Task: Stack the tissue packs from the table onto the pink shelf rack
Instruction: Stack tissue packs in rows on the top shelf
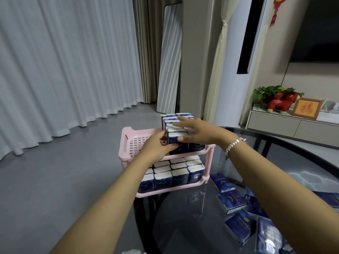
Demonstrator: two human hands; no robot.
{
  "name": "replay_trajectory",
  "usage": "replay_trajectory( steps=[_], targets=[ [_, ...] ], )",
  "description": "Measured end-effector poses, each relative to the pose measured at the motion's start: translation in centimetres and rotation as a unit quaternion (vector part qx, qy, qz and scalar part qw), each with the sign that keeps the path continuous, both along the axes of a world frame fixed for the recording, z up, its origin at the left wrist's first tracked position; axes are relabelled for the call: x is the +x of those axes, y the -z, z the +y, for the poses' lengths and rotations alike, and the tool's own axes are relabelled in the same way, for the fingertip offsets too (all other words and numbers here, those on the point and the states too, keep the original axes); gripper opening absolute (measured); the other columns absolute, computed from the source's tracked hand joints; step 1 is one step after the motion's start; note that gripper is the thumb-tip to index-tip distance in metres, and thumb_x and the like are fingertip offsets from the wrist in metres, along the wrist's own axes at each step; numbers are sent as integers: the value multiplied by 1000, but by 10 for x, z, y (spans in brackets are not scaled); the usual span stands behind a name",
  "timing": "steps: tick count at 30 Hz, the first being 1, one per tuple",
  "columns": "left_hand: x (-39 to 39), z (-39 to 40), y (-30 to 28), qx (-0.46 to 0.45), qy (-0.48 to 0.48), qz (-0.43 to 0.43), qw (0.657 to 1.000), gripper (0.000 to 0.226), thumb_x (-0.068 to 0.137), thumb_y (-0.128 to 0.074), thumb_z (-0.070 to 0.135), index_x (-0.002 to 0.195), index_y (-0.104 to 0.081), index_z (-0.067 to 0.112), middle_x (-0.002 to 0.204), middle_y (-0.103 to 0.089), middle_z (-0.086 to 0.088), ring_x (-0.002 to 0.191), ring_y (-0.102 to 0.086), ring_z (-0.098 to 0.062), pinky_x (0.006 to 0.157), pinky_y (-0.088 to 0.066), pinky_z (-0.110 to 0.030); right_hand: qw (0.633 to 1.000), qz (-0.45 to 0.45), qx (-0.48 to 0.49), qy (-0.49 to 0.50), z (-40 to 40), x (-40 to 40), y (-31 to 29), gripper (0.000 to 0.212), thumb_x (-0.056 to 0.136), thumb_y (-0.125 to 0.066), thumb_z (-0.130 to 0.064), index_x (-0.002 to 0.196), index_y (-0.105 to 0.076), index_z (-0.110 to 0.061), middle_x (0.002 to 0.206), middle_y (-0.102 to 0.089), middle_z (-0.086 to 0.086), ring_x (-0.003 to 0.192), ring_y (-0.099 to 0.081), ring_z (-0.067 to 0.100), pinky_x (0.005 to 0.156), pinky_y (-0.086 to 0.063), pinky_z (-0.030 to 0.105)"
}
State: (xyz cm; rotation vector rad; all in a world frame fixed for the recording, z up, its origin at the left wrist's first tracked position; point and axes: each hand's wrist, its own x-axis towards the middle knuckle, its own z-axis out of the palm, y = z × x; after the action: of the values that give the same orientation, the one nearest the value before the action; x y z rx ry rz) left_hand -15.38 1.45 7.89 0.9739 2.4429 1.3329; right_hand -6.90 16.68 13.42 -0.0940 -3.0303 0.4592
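A pink two-tier shelf rack stands at the far edge of the dark glass table. Its lower tier is packed with upright blue-and-white tissue packs. On the upper tier, more packs stand in rows at the right. My left hand presses against the left side of the front pack, thumb under its lower edge. My right hand lies over the tops of the upper row, fingers spread, thumb on the front pack. Several loose packs lie on the table at the right.
The left part of the rack's upper tier shows bare pink mesh. A white curtain and a leaning mirror stand behind the rack. At the right, a low cabinet carries a red toy animal, a plant and a framed picture.
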Motion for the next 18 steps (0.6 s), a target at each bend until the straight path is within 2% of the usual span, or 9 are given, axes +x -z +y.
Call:
replay_trajectory(
  steps=[2,4,7,9,12,13,15,16,18],
  targets=[
    [7,1,-2,-37,1,32,999,42,90,-63,28,131,-54,23,122,-64,-2,109,-58,-19,85,-39,-24,999,-4,46,-2,-1,-2,5,48,97,-39,-42,144,-30,-35,156,-18,-12,144,-17,19,116,-15,47],
    [15,4,-1,-75,4,72,995,45,96,-51,30,139,-43,18,131,-58,-8,116,-54,-25,86,-35,-24,996,-1,84,10,-2,-2,11,45,100,-29,-40,146,-26,-36,155,-22,-14,144,-16,15,115,-9,41],
    [23,9,2,-122,-4,76,990,51,101,-38,33,145,-27,9,127,-57,-17,112,-55,-31,85,-40,-30,995,9,98,13,-1,-1,15,45,102,-24,-36,146,-22,-36,155,-21,-15,144,-14,12,114,-9,38],
    [25,11,1,-140,-3,82,987,50,102,-35,35,142,-29,6,122,-59,-18,108,-57,-32,85,-43,-34,994,4,113,12,0,1,14,44,102,-23,-35,147,-21,-36,155,-20,-15,144,-14,12,113,-10,38],
    [25,7,0,-152,2,74,986,51,101,-33,40,139,-36,6,123,-59,-15,109,-56,-30,84,-42,-32,991,30,133,11,-1,5,15,44,102,-24,-35,146,-22,-38,155,-22,-12,144,-16,13,111,-13,36],
    [25,6,0,-142,2,62,988,53,100,-33,43,141,-34,9,128,-57,-12,114,-54,-28,87,-41,-31,991,49,125,12,-1,8,17,44,102,-26,-36,146,-25,-37,155,-24,-11,143,-17,14,111,-12,36],
    [25,4,3,-104,0,33,994,64,98,-35,49,150,-19,17,144,-46,-8,129,-46,-26,101,-39,-34,992,92,90,18,1,14,23,45,100,-32,-38,145,-30,-34,153,-29,-9,142,-18,13,111,-11,34],
    [26,4,4,-86,-2,23,996,68,97,-36,51,153,-10,23,151,-38,-7,135,-40,-26,108,-35,-37,990,115,74,23,2,17,26,45,99,-35,-40,144,-32,-34,152,-31,-8,142,-19,13,111,-11,33],
    [32,3,6,-56,-14,20,998,72,97,-37,50,154,-1,24,157,-27,-7,142,-29,-26,114,-26,-39,984,168,44,37,3,26,31,46,97,-41,-42,141,-37,-33,150,-35,-8,141,-21,13,110,-12,33]
  ],
)
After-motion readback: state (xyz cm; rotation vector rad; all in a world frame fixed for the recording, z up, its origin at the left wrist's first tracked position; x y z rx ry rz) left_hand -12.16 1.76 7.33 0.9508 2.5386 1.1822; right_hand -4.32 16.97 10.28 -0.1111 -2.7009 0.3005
